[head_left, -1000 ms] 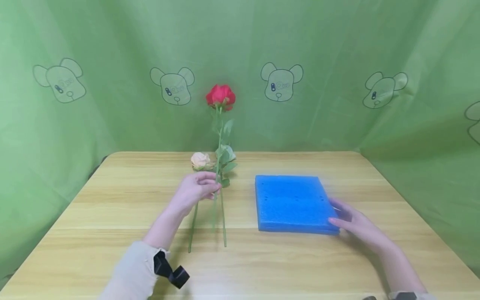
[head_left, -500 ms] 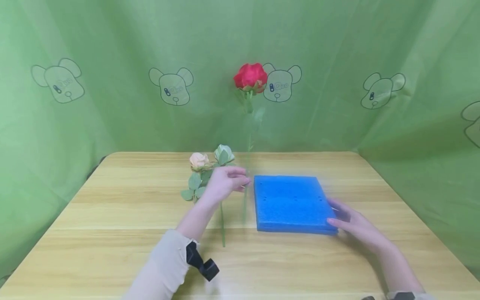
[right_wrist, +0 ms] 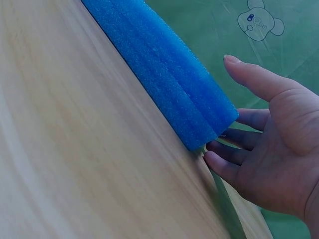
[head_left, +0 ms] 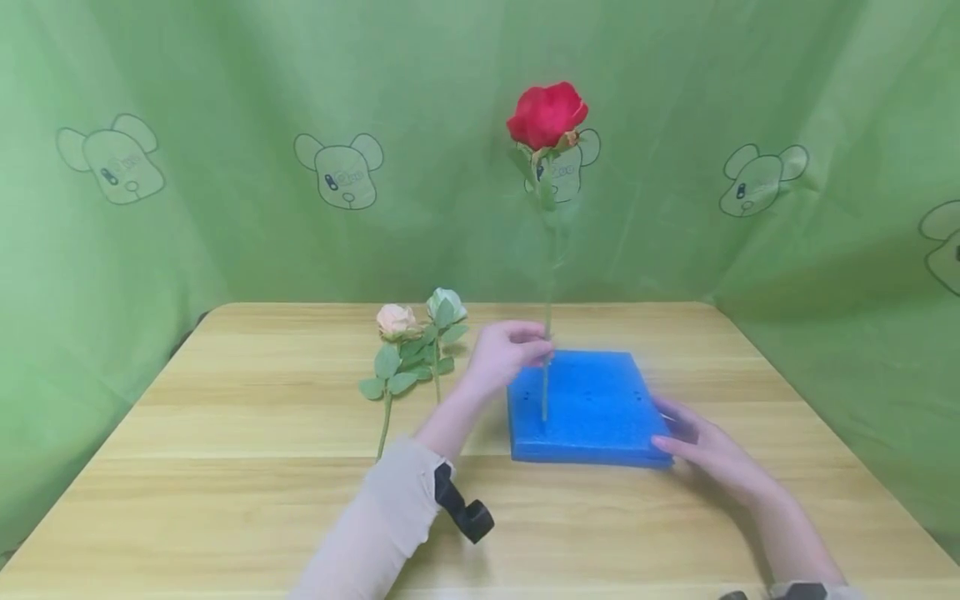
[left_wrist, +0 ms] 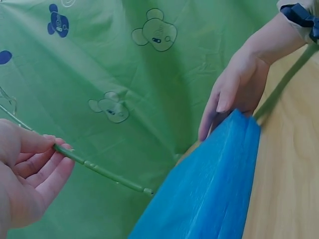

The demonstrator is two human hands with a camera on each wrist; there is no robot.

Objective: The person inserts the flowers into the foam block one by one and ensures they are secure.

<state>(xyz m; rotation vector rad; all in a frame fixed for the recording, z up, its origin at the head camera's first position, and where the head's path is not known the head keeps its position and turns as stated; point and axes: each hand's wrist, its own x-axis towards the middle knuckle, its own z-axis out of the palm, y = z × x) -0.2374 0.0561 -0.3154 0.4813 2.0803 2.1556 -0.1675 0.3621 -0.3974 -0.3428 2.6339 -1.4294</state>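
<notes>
the left hand [head_left: 504,354] pinches the red rose [head_left: 547,115] upright, stem tip at the blue foam block [head_left: 592,392]; the right hand [head_left: 705,446], fingers straight, steadies the block's corner. two roses [head_left: 416,321] lie unplaced on the tabletop [head_left: 225,467].

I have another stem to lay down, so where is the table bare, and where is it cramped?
Bare wood runs along the table left of the two lying flowers, and behind the blue foam block. It is crowded at the block, where the left hand pinches the red rose stem and the right hand rests against the corner.

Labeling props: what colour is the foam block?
Bright blue foam block; the head view shows it best.
</notes>
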